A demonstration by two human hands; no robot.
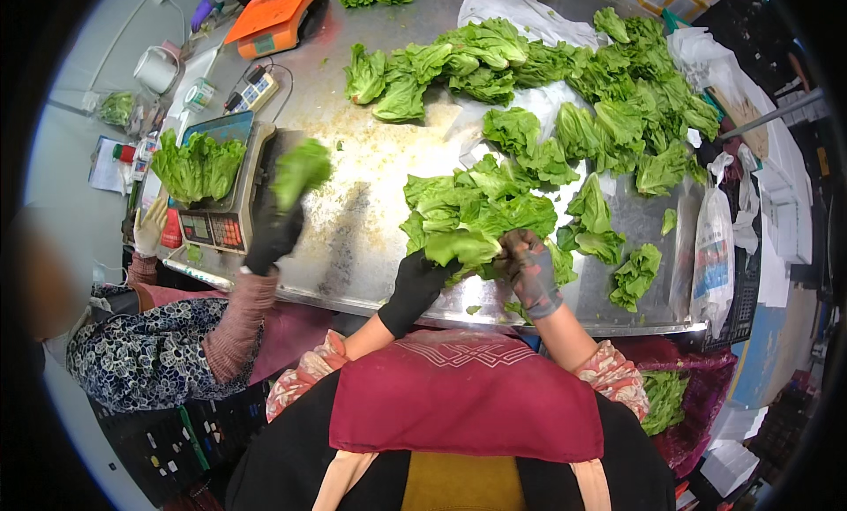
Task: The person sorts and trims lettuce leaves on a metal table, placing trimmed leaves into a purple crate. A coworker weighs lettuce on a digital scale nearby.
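My left hand, in a black glove, is shut on a head of leafy lettuce just above the near edge of the metal table. At the stem end of this lettuce is my right hand, in a dark, stained glove, with its fingers bent together; whether they grip the stem or a leaf cannot be told. Directly beyond both hands lies a pile of lettuce heads. To the right of my right hand are loose heads and a single smaller one near the table's edge.
At left, a co-worker moves a blurred lettuce beside a scale bearing lettuce. An orange scale and a power strip stand beyond. More lettuce covers the far right. Plastic bags hang at the right edge, above a crate.
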